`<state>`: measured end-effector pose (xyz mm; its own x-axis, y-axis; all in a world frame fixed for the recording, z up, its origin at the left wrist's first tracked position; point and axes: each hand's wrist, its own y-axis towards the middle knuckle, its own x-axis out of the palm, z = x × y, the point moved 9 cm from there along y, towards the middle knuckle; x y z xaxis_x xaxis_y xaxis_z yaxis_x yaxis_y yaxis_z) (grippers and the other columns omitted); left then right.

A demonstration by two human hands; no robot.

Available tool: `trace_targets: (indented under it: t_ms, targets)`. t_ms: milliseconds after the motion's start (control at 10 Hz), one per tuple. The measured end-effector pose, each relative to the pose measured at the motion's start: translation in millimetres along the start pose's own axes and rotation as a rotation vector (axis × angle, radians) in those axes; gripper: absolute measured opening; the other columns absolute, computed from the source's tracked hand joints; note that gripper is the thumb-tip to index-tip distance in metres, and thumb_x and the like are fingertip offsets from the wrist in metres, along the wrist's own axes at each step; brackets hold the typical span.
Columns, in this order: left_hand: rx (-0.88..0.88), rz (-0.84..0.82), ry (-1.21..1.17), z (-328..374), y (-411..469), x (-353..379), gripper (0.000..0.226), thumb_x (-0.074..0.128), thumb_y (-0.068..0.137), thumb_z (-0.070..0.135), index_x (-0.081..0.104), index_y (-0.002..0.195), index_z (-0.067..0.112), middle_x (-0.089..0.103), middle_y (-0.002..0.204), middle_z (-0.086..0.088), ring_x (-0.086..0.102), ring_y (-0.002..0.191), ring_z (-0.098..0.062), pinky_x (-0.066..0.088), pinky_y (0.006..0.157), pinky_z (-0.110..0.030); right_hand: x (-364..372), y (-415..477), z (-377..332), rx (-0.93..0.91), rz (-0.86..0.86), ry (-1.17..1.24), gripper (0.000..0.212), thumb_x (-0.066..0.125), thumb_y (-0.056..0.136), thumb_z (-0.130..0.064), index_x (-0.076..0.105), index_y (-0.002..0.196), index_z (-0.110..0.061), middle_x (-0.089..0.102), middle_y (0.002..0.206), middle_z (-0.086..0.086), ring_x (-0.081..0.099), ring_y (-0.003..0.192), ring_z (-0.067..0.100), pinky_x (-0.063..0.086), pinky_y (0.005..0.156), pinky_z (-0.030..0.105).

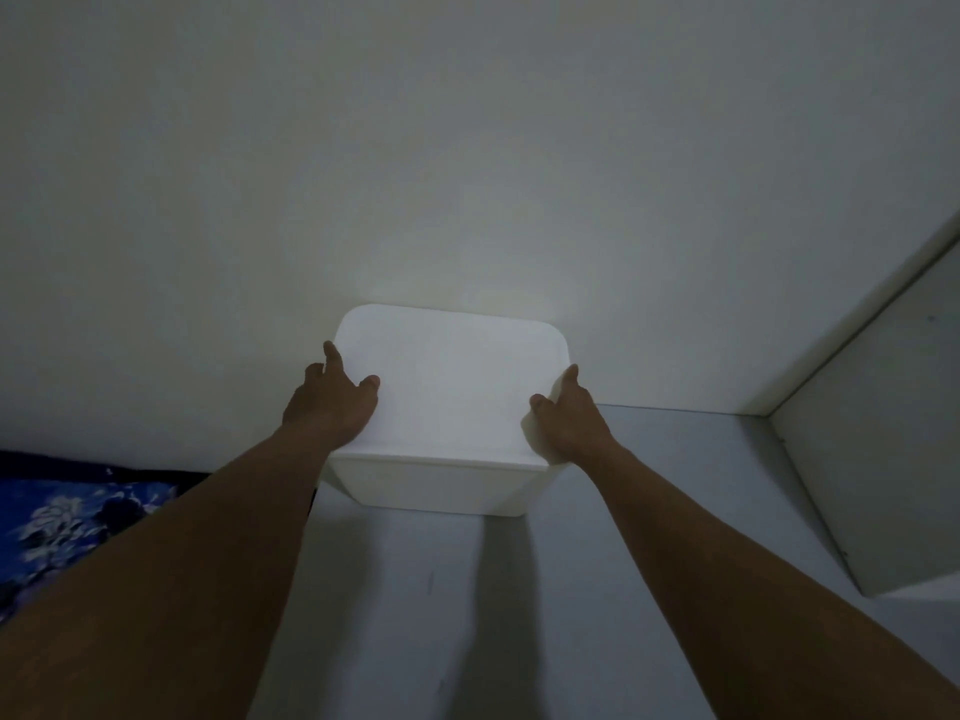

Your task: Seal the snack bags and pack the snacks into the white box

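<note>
The white box [449,402] stands upright on a pale shelf surface [649,511], its lid on and level, its far edge against or just beside the white wall [467,148]. Its top looks nearly square with rounded corners; the slightly longer side seems to run left to right, parallel to the wall, though the wide lens makes this hard to judge. The left hand [332,405] lies on the box's left edge, fingers spread, thumb resting on the lid. The right hand [569,415] grips the box's right edge, thumb on top, fingers wrapped down the side. To the box's right a white side panel [883,433] rises. To the box's lower left lies blue flowered cloth [67,517].
</note>
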<state>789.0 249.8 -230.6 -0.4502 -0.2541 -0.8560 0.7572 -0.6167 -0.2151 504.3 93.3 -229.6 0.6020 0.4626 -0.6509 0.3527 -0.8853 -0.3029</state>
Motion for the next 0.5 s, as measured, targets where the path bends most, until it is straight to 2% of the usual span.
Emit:
trace_targets:
  t_ms: [100,200,300,400,500]
  targets:
    - [0.043,0.025,0.157,4.3,-4.6,0.8,0.076,0.028,0.097,0.060,-0.003,0.157,0.026,0.001,0.165,-0.011,0.021,0.145,-0.040,0.026,0.115,-0.053,1.2,-2.0,-2.3,-0.010,-0.007,-0.038,0.077,0.043,0.102,-0.031,-0.008,0.157,-0.011,0.005,0.164,0.019,0.021,0.148,0.037,0.023,0.118,0.045]
    - [0.122,0.023,0.250,14.0,-8.8,1.9,0.076,0.024,0.094,0.067,0.004,0.156,0.030,-0.006,0.164,-0.010,0.011,0.148,-0.039,0.018,0.117,-0.058,-1.4,-7.8,-8.2,-0.052,-0.012,-0.111,0.073,0.041,0.103,-0.033,-0.004,0.157,-0.010,-0.003,0.164,0.018,0.020,0.148,0.037,0.023,0.116,0.045]
    - [0.176,0.089,0.280,17.5,-22.9,3.5,0.073,0.020,0.094,0.068,0.005,0.156,0.032,-0.005,0.164,-0.011,-0.002,0.151,-0.035,0.003,0.117,-0.060,-18.3,-22.2,-15.3,-0.098,0.018,-0.153,0.072,0.042,0.102,-0.041,0.005,0.158,-0.012,0.000,0.165,0.016,0.019,0.149,0.034,0.023,0.117,0.045]
    - [0.372,0.278,-0.014,32.8,-73.6,-22.9,0.062,0.031,0.098,0.058,0.030,0.151,0.026,0.025,0.160,-0.011,0.017,0.148,-0.030,0.016,0.119,-0.050,-65.4,-62.0,-36.5,-0.187,0.048,-0.140,0.062,0.050,0.100,-0.040,0.032,0.152,-0.015,0.031,0.157,0.012,0.037,0.141,0.026,0.031,0.112,0.037]
    - [0.688,0.346,-0.325,30.6,-176.1,-29.3,0.041,0.042,0.096,0.053,0.059,0.123,0.028,0.061,0.120,0.006,0.057,0.112,-0.015,0.043,0.099,-0.027,-140.0,-131.9,-74.0,-0.391,0.132,-0.033,0.040,0.061,0.094,-0.040,0.061,0.132,-0.025,0.069,0.121,0.000,0.067,0.103,0.011,0.052,0.097,0.037]
